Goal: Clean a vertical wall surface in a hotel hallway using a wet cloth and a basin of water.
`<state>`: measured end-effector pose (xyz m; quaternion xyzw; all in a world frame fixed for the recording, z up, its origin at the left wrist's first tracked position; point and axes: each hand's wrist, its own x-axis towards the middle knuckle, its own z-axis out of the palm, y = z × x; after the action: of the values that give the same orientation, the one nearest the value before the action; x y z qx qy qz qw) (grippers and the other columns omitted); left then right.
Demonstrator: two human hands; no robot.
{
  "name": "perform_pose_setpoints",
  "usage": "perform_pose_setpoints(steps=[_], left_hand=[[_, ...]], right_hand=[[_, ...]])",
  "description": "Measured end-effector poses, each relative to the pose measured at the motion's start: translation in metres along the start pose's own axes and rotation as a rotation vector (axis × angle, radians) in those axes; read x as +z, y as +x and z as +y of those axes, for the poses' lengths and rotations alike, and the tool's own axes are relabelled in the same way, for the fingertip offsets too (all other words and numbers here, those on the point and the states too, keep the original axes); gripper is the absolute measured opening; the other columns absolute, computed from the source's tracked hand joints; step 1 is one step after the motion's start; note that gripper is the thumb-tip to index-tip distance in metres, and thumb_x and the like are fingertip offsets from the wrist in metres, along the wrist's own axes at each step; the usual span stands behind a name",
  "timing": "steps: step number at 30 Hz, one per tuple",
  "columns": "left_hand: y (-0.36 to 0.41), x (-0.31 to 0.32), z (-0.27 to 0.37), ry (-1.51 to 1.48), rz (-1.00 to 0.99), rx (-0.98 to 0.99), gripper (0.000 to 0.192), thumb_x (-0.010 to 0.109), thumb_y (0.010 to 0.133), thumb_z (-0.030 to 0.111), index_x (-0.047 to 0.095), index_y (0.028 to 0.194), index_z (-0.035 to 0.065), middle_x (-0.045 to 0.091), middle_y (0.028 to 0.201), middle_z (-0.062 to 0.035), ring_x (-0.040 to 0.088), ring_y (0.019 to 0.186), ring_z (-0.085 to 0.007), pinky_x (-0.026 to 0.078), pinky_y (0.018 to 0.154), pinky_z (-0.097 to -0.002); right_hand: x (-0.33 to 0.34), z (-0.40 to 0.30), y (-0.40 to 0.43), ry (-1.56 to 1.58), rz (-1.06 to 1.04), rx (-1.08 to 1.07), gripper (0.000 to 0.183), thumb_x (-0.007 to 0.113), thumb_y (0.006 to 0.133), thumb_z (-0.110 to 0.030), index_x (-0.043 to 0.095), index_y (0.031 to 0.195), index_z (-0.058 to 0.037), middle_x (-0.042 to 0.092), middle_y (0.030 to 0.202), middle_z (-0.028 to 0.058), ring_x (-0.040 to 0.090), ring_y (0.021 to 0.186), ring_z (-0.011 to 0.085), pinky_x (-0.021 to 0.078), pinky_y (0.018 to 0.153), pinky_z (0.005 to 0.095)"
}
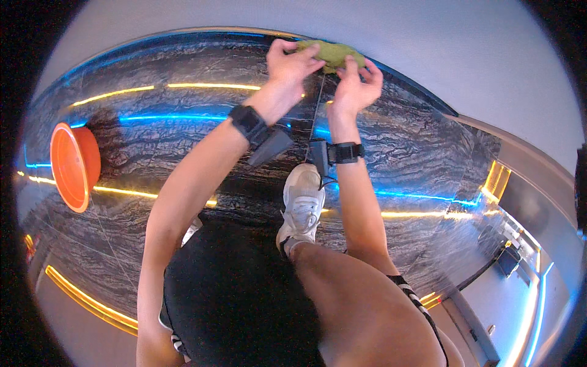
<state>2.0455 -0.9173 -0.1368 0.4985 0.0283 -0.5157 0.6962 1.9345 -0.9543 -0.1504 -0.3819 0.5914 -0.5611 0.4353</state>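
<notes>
A crumpled olive-green cloth [334, 54] lies along the dark baseboard where the floor meets the wall. My left hand [293, 64] grips its left end between thumb and fingers. At the cloth's right end, my right hand [358, 85] holds it with bent fingers. Both hands look slightly blurred. Below them is the glossy dark marble-patterned floor [197, 147], with a tile joint running down from the cloth. Each wrist wears a black strap with a small dark device.
An orange plastic basin [71, 167] stands on the floor at the left. A pale wall [390, 27] rises just beyond the cloth. My white sneaker [302, 197] is planted below my hands. A doorway opening [504, 257] lies at the right. Yellow and blue light strips reflect on the floor.
</notes>
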Motion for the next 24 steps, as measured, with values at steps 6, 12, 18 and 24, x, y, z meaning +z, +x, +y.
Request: perform_pose_setpoints(steps=[6,12,18,24], left_hand=[[-0.005,0.052,-0.04,0.072,-0.023,-0.104,0.054,0.082,0.094,-0.004,0.036,0.123,0.0003,0.062,0.119,-0.0235,0.072,0.105,-0.0342,0.07,0.095,-0.0507],[-0.003,0.039,-0.04,0.021,-0.06,-0.049,0.053,0.082,0.094,-0.004,0.04,0.126,-0.0039,0.063,0.12,-0.0231,0.074,0.11,-0.0353,0.069,0.097,-0.0486],[0.0,0.003,-0.012,-0.009,0.052,0.029,0.054,0.082,0.094,-0.004,0.043,0.133,-0.0081,0.066,0.118,-0.0215,0.076,0.101,-0.0327,0.07,0.096,-0.0455],[0.01,-0.048,0.033,0.001,0.13,0.085,0.05,0.083,0.095,-0.001,0.047,0.13,-0.0062,0.067,0.12,-0.0211,0.077,0.103,-0.034,0.07,0.093,-0.042]], right_hand=[[-0.044,-0.008,0.04,-0.001,0.106,-0.024,0.039,0.085,0.092,-0.003,0.063,0.124,0.0005,0.067,0.108,0.013,0.071,0.085,0.0214,0.0618,0.071,0.0361],[-0.044,0.005,0.043,-0.086,0.096,-0.104,0.034,0.087,0.091,-0.004,0.068,0.119,0.0015,0.071,0.101,0.0127,0.071,0.082,0.0209,0.0614,0.072,0.0365],[-0.005,0.014,0.019,-0.184,0.035,-0.01,0.026,0.091,0.084,-0.004,0.074,0.104,-0.0005,0.073,0.082,0.0077,0.068,0.075,0.0152,0.0546,0.066,0.0334],[0.047,0.019,-0.017,-0.287,-0.033,0.018,0.029,0.093,0.081,-0.017,0.074,0.092,0.0006,0.073,0.079,0.0121,0.072,0.074,0.0228,0.0573,0.071,0.0414]])
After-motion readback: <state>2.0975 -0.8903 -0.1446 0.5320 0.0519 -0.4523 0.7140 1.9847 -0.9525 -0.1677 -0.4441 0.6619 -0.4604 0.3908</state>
